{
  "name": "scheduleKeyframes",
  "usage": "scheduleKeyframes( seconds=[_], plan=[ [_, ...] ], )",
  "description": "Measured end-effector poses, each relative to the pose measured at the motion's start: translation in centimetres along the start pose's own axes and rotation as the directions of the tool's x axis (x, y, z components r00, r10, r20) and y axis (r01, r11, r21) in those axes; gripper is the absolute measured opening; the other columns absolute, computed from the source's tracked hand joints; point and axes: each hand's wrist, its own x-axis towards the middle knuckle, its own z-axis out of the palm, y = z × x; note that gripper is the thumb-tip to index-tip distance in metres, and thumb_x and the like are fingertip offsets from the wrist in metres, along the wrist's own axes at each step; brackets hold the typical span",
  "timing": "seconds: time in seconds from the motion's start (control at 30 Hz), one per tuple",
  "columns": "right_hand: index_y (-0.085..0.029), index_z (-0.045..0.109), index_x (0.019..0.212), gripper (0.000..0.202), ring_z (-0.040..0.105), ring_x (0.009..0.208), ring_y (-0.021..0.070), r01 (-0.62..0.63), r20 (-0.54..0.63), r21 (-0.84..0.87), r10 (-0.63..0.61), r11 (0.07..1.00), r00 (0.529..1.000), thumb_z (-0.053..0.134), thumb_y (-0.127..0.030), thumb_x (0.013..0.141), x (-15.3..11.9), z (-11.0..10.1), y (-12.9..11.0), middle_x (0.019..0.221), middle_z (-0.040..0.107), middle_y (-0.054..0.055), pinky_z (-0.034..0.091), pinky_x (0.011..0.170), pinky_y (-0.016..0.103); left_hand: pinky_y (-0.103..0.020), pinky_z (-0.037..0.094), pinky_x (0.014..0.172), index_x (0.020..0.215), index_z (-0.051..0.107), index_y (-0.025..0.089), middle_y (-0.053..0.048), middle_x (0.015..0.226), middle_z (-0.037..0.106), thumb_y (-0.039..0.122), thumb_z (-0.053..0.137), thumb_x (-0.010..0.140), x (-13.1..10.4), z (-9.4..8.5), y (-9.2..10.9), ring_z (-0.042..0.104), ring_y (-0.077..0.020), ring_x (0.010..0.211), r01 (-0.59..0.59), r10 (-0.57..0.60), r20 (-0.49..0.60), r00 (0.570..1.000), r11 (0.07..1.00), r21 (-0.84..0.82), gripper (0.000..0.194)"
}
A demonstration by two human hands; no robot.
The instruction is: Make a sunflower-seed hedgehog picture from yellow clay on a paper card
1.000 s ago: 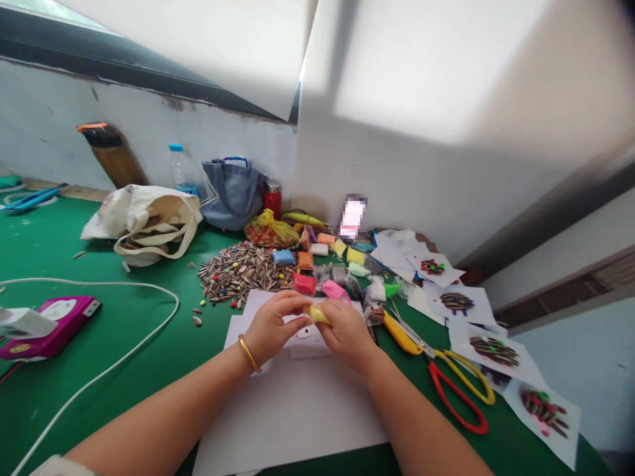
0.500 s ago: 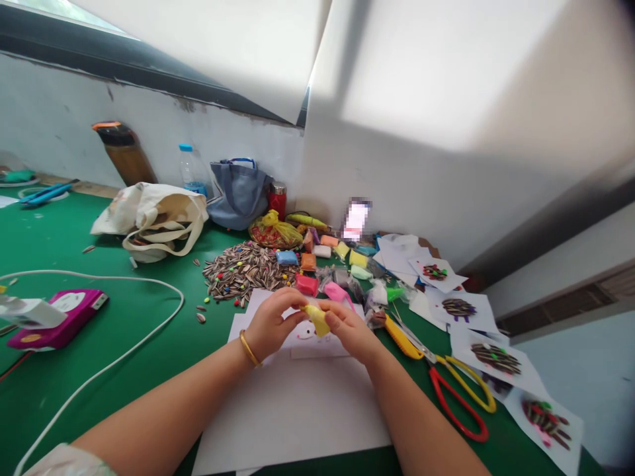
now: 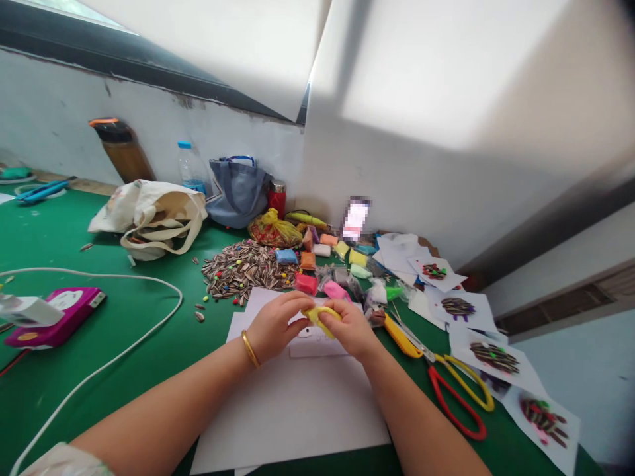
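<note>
Both hands meet over the white paper in front of me, gripping a small soft yellow modelling clay packet [image 3: 321, 320]. My left hand [image 3: 278, 325], with a gold bangle at the wrist, pinches its left end. My right hand [image 3: 350, 328] has thumb and fingers closed on its right side. Whether clay is still inside a wrapper I cannot make out. Beneath the hands lies a small paper with a drawn face [image 3: 307, 346], partly covered by them, on larger white sheets [image 3: 290, 410]. Just beyond are red [image 3: 306, 283] and pink clay packets [image 3: 336, 291].
Sunflower seeds [image 3: 243, 271] with coloured beads are heaped at the back left. Scissors [image 3: 459, 390] and a yellow-handled cutter [image 3: 403, 337] lie to the right, beside several seed pictures [image 3: 496, 357]. A white cable [image 3: 133, 344] curves across the left; a phone [image 3: 356, 218] leans on the wall.
The yellow clay packet has been bent and squeezed further, with the right fingers and thumb now wrapped more closely round it. The hands stay in nearly the same place.
</note>
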Motion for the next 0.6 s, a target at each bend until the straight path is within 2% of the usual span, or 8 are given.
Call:
scheduleKeyframes(
  seconds=[0.1,0.2,0.27,0.37,0.4,0.47,0.53,0.6],
  plan=[
    [-0.018,0.061,0.085,0.023,0.051,0.061,0.0124,0.028,-0.005,-0.067,-0.028,0.997,1.0,0.055,-0.04,0.085,-0.05,0.02,-0.23,0.071,0.058,-0.001,0.038,0.053,0.023,-0.034,0.05,0.086,0.106,0.063,0.021,-0.008,0.104,0.064,0.025,0.06,0.088,0.22,-0.23,0.26,0.06,-0.0194,0.096,0.004,-0.006,0.023,1.0,0.997,0.08,0.019],
    [-0.018,0.062,0.092,0.024,0.057,0.07,0.0148,0.132,0.026,-0.178,-0.13,0.975,0.991,0.051,-0.039,0.089,-0.24,-0.12,-0.46,0.081,0.063,0.001,0.044,0.061,0.025,-0.031,0.049,0.08,0.102,0.063,0.02,-0.007,0.098,0.062,0.028,0.057,0.09,0.26,-0.31,0.44,0.058,-0.0185,0.09,0.043,-0.047,0.037,0.998,0.992,0.116,0.016],
    [-0.02,0.061,0.105,0.027,0.06,0.084,0.0186,0.231,0.027,-0.312,-0.235,0.922,0.972,0.056,-0.04,0.087,-0.35,-0.27,-0.5,0.097,0.065,0.004,0.047,0.073,0.03,-0.029,0.048,0.076,0.097,0.062,0.019,-0.006,0.093,0.062,0.026,0.057,0.089,0.18,-0.21,0.4,0.058,-0.0174,0.085,0.088,-0.092,0.034,0.995,0.99,0.107,0.012],
    [-0.021,0.058,0.12,0.05,0.059,0.101,0.0258,0.353,0.045,-0.533,-0.391,0.769,0.919,0.07,-0.045,0.078,-0.37,-0.32,-0.4,0.113,0.064,0.009,0.045,0.087,0.038,-0.027,0.045,0.068,0.089,0.061,0.018,-0.003,0.083,0.061,0.025,0.058,0.087,0.05,0.12,0.24,0.055,-0.0156,0.076,0.196,-0.2,0.036,0.979,0.977,0.082,0.008],
    [-0.02,0.058,0.12,0.052,0.058,0.102,0.027,0.378,0.067,-0.588,-0.423,0.715,0.904,0.071,-0.046,0.077,-0.34,-0.27,-0.37,0.113,0.065,0.01,0.044,0.087,0.039,-0.027,0.044,0.066,0.088,0.062,0.018,-0.003,0.08,0.061,0.026,0.058,0.086,0.02,0.25,0.19,0.055,-0.0151,0.073,0.237,-0.24,0.041,0.97,0.969,0.07,0.009],
    [-0.019,0.061,0.114,0.042,0.059,0.097,0.0266,0.411,0.119,-0.658,-0.451,0.631,0.884,0.068,-0.046,0.082,-0.29,-0.1,-0.42,0.106,0.067,0.011,0.043,0.083,0.037,-0.026,0.043,0.063,0.087,0.063,0.018,-0.002,0.079,0.062,0.028,0.058,0.086,0.01,0.46,0.14,0.054,-0.0147,0.07,0.302,-0.304,0.061,0.951,0.953,0.036,0.012],
    [-0.019,0.064,0.103,0.027,0.059,0.089,0.0239,0.422,0.157,-0.691,-0.448,0.587,0.88,0.06,-0.042,0.088,-0.29,0.06,-0.61,0.095,0.067,0.009,0.041,0.076,0.034,-0.026,0.042,0.062,0.086,0.064,0.018,-0.002,0.078,0.062,0.032,0.058,0.086,0.06,0.58,0.14,0.053,-0.0146,0.069,0.342,-0.341,0.087,0.936,0.94,0.001,0.016],
    [-0.02,0.065,0.092,0.022,0.057,0.082,0.0214,0.435,0.178,-0.704,-0.454,0.561,0.873,0.053,-0.038,0.093,-0.35,0.1,-0.87,0.085,0.066,0.007,0.038,0.072,0.031,-0.026,0.042,0.061,0.084,0.064,0.017,-0.002,0.077,0.062,0.035,0.058,0.086,0.16,0.59,0.18,0.053,-0.0146,0.068,0.357,-0.353,0.106,0.929,0.934,-0.022,0.019]
  ],
)
